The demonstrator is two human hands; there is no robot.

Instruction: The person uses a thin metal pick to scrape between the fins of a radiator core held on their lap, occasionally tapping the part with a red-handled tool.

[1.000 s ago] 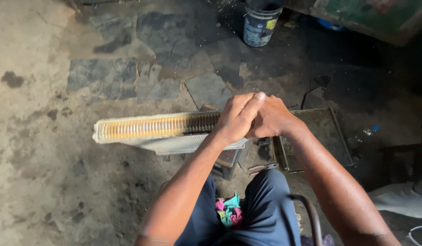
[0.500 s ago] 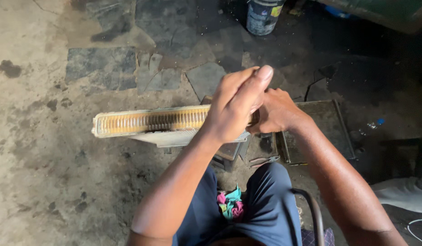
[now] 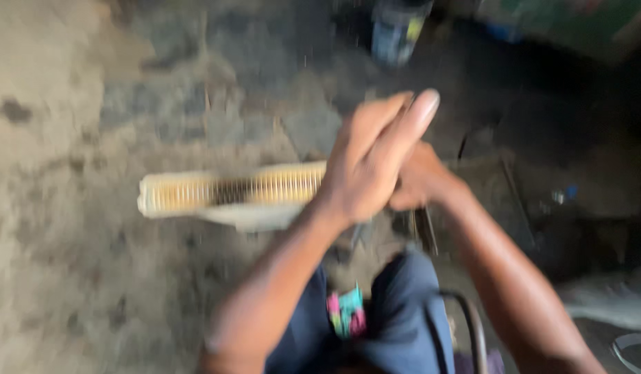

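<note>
Two hands meet at frame centre, picture blurred. Left hand (image 3: 372,163) lies flat, fingers together and stretched toward 1 o'clock, covering right end of long pale finned core (image 3: 230,192). Core lies across, free end toward 9 o'clock. Right hand (image 3: 421,181) sits behind at 3 o'clock, closed around something; what it grips, cannot tell. Paint can (image 3: 398,31) at 12 o'clock. Judgement: brace core firmly, press evenly along fins, keep fingertips off thin edges.

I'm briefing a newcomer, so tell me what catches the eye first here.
The left hand sits at the centre, fingers stretched flat, over the right hand just behind it. A long pale finned block stretches leftward from under them across the stained floor. A blurred bucket stands at the top.
</note>
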